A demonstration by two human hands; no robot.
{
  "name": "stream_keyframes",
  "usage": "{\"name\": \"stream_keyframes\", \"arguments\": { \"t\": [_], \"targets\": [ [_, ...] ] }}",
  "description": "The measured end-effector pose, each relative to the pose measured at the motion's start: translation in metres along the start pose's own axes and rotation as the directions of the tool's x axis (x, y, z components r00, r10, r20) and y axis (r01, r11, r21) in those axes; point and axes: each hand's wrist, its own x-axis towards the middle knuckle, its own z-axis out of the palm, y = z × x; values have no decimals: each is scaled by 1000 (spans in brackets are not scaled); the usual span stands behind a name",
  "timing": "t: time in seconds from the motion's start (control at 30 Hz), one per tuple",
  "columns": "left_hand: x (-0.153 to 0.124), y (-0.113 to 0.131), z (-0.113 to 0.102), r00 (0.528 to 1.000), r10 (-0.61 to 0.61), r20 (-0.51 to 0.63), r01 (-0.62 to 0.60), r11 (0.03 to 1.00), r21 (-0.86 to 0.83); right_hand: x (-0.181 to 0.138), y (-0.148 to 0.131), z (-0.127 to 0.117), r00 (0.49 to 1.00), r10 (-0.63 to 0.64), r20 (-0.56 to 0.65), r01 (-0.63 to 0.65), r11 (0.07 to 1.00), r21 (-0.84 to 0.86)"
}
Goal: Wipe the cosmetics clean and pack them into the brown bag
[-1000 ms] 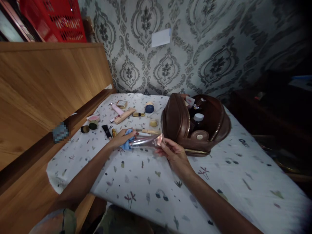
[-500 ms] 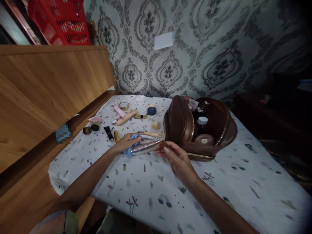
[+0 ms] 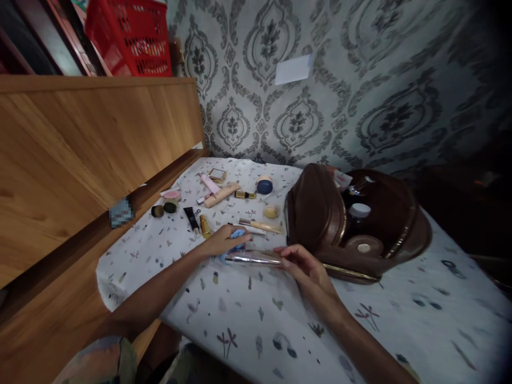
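Note:
My left hand [image 3: 221, 241] is closed on a small blue cloth [image 3: 239, 234], which lies against one end of a shiny rose-silver tube [image 3: 256, 258]. The tube's other end is pinched between the fingertips of my right hand [image 3: 311, 271]. It is held almost level, low over the patterned tablecloth. Just beyond my hands lie a pale brush-like stick [image 3: 262, 226], a gold tube [image 3: 205, 226] and a black squeeze tube [image 3: 191, 220]. A brown cosmetic bag [image 3: 312, 213] stands unzipped to the right, with a white-capped bottle [image 3: 360, 211] inside.
Farther back are a blue-based jar [image 3: 264, 185], a peach tube [image 3: 221, 195], a pink tube [image 3: 209, 183], a gold lipstick-like tube [image 3: 245, 195] and a round yellowish item [image 3: 270, 212]. A wooden panel [image 3: 100, 128] borders the left, with a red basket [image 3: 148, 42] above.
The tube has turned in my hands, and a brighter silver side now shows. My left hand and the cloth remain at its left end. The whole view has shifted slightly.

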Motion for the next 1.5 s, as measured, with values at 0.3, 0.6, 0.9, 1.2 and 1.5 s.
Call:
{"name": "stream_keyframes", "arguments": {
  "t": [0.3,0.6,0.9,1.2,1.5],
  "targets": [
    [-4,10,-17,962,23,272,-16,999,-31,3,13,-1,994,-109,24,111,991,-72],
    [-5,6,-22,981,80,174,-109,980,165,5,27,2,997,-67,30,66,997,43],
    [-2,-2,-26,995,100,-20,-91,960,265,3,30,3,991,-115,75,123,986,-113],
    [-6,-26,-95,841,-93,-533,318,882,348,1,22,3,975,-208,74,219,949,-228],
    [-21,-51,-116,755,-219,-619,612,576,543,-2,14,2,978,-181,99,202,937,-285]
  ]
}}
